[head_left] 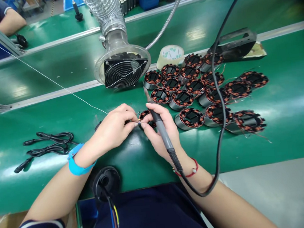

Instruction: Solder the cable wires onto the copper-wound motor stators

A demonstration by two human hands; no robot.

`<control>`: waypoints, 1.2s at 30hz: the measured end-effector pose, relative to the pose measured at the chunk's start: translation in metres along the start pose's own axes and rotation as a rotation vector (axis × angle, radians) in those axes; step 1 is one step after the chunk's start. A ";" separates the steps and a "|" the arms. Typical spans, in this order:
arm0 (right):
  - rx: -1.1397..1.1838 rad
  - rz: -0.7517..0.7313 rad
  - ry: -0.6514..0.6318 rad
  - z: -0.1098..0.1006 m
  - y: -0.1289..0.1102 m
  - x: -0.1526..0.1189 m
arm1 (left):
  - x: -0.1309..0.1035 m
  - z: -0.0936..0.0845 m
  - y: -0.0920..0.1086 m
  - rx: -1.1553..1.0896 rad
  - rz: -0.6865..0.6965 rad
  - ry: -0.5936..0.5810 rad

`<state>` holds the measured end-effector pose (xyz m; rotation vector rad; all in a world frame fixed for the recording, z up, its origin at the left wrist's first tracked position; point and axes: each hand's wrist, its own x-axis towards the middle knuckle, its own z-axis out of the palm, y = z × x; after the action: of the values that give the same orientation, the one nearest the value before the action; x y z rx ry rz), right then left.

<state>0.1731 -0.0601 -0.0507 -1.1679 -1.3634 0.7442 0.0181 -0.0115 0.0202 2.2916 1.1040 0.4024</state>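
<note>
on the green surface, just in front of the fume fan, 1 copper-wound core sits right by both hands, partly hidden by them. left hand has its fingers pinched on a thin wire end, and the right hand meets it there with thumb and fingertip while also gripping a soldering iron, tip pointing away from that core.

as for how far along it looks: coils are already wound on this core, but the wire end is between the fingertips and i can't tell if anything's joined there. the cluster of wound cores off to the right is wound too, and several have loose leads poking out. the black round part at the near edge has its colored wires hanging free, and the black cords lie looped over on the left, apart from the core.
</note>
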 end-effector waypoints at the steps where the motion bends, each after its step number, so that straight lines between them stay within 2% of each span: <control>1: -0.034 -0.006 -0.016 -0.002 0.000 0.000 | 0.000 0.001 0.001 0.001 -0.033 0.015; 4: -0.189 -0.062 -0.084 -0.015 0.000 -0.001 | 0.000 0.007 0.002 0.025 -0.132 0.051; 8: -0.331 -0.150 -0.166 -0.028 0.000 0.003 | 0.002 0.012 0.003 0.043 -0.175 0.061; 16: -0.357 -0.129 -0.169 -0.018 0.006 0.019 | 0.006 0.010 0.000 0.061 -0.171 0.068; 23: -0.337 -0.140 0.072 -0.036 -0.006 -0.017 | 0.005 0.012 -0.001 0.061 -0.119 0.069; 27: -0.312 -0.246 0.214 -0.039 -0.009 -0.039 | 0.004 0.014 0.000 0.080 -0.112 0.088; 31: -0.284 -0.283 0.256 -0.038 -0.005 -0.053 | 0.004 0.016 0.001 0.091 -0.095 0.102; 36: -0.357 -0.244 0.311 -0.037 0.000 -0.058 | 0.005 0.016 0.002 0.099 -0.093 0.112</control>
<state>0.2018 -0.1213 -0.0643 -1.3000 -1.3718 0.1370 0.0303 -0.0140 0.0093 2.3163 1.3071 0.4534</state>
